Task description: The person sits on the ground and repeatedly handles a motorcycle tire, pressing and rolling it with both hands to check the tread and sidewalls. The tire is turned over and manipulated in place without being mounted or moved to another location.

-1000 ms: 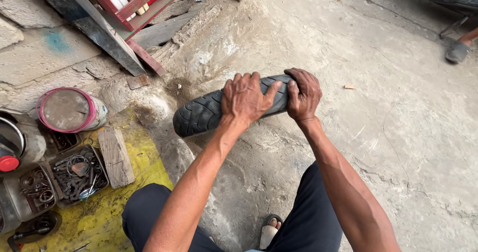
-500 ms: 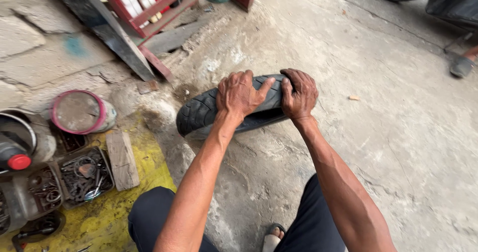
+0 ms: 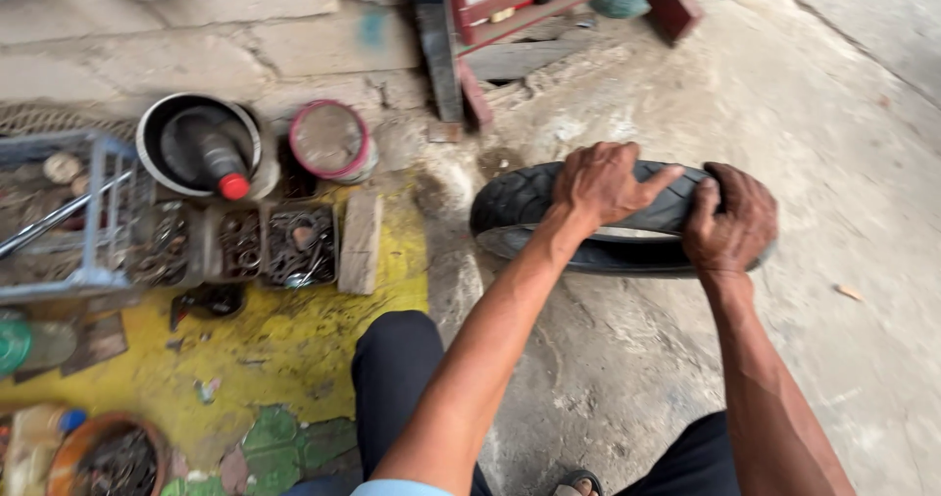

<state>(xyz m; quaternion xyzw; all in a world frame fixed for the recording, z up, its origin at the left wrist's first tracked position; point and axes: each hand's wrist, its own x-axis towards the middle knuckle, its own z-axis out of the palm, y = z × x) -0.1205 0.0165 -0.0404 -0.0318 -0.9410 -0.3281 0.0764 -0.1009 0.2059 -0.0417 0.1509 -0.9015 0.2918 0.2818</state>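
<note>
On the concrete floor (image 3: 843, 114), right of the parts tray (image 3: 294, 246), the tyre (image 3: 515, 207) stood on edge; the left hand (image 3: 603, 182) lay spread over its tread, fingers pressing down; the right hand (image 3: 730, 222) was clamped round its right side; the step likely wanted even pressure from both hands, the tyre held upright, fingers clear of the rim gap.

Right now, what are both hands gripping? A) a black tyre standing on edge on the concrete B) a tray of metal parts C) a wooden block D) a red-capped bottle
A: the left hand is spread over the top of the black tyre and the right hand clamps its near edge, while the tyre stands upright on the concrete floor.
</note>
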